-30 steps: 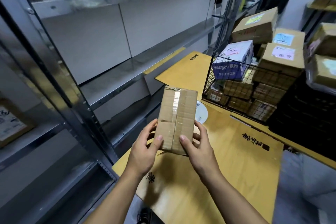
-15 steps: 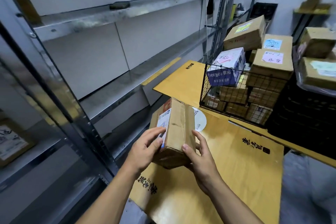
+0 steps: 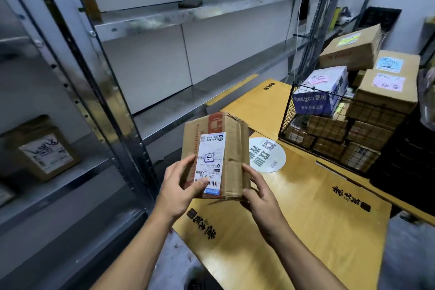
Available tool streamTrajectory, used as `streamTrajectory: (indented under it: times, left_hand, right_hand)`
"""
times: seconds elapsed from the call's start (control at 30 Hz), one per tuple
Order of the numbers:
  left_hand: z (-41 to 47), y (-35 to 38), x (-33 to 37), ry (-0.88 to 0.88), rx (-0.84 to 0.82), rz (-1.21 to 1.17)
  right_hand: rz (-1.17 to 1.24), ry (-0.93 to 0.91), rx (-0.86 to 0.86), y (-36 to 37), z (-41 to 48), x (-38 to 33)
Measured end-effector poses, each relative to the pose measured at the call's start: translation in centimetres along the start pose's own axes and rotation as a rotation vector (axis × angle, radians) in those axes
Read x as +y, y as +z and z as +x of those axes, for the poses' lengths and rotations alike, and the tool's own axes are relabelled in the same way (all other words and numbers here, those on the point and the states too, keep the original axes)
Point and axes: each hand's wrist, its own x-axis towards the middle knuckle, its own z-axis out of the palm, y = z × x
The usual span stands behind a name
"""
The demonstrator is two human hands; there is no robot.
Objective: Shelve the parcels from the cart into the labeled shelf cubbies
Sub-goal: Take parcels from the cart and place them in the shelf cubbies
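while the cart (image 3: 329,125) sits off to the right, the parcel (image 3: 219,155) is up in front of the shelf (image 3: 188,101), left hand (image 3: 179,193) curled on its label side, right hand (image 3: 261,198) cupping the opposite edge.

Head camera looks forward-down, close over shelving (image 3: 164,16).

I see the shelves (image 3: 179,101) on my left, one box (image 3: 44,148) on a low shelf there. The basket (image 3: 329,129) of parcels stands right and ahead on the surface (image 3: 317,207). Between them I hold a parcel (image 3: 219,155).
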Motion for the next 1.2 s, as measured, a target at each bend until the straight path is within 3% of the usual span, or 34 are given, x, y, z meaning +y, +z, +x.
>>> streamTrajectory:
  times: [0.23,0.37,0.6,0.93,1.2]
  left_hand:
    - [-4.4,-5.2,-1.0,-0.003,0.239,0.148]
    - [-7.4,-8.8,-1.3,-0.007,0.396,0.22]
    - [-14.6,-16.5,-0.8,-0.019,0.61,0.343]
    - [-32.0,-32.0,-0.2,0.015,0.891,0.509]
    - [-43.7,-42.6,0.6,0.011,0.991,0.655]
  right_hand:
    - [-0.27,-0.079,-0.102,4.8,0.4,-2.3]
    - [-0.218,-0.104,-0.331,9.3,-0.5,-2.8]
    - [-0.272,-0.213,-0.511,19.8,-3.9,-2.8]
    - [-0.211,-0.318,-0.628,39.1,-17.1,-5.0]
    - [-0.079,-0.349,-0.705,51.1,-28.9,-5.3]
